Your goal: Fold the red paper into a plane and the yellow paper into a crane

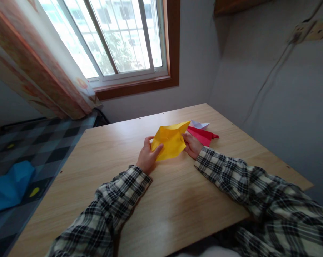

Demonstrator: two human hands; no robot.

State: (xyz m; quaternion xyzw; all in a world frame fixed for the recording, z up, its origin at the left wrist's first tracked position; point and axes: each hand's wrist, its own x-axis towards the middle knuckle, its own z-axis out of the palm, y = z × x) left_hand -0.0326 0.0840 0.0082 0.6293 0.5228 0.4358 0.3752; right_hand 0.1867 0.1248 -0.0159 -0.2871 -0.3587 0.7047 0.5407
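A creased sheet of yellow origami paper (pixel 169 144) is held above the wooden table between both hands, its top part folded and standing partly open. My left hand (pixel 148 155) grips its left edge, with the thumb lying on the front and the fingers behind. At the right edge, my right hand (pixel 192 145) pinches the paper; some of its fingertips are hidden behind the sheet. Just beyond my right hand lie a red folded paper piece (pixel 201 135) and a white folded paper piece (pixel 200 125).
The wooden table (pixel 177 207) stands near a window (pixel 118 39) and a corner wall. To the left is a checkered cloth surface (pixel 43 142) with blue paper (pixel 11 185) on it. A curtain (pixel 51 64) hangs at upper left. A cable runs down from a wall socket (pixel 302 31).
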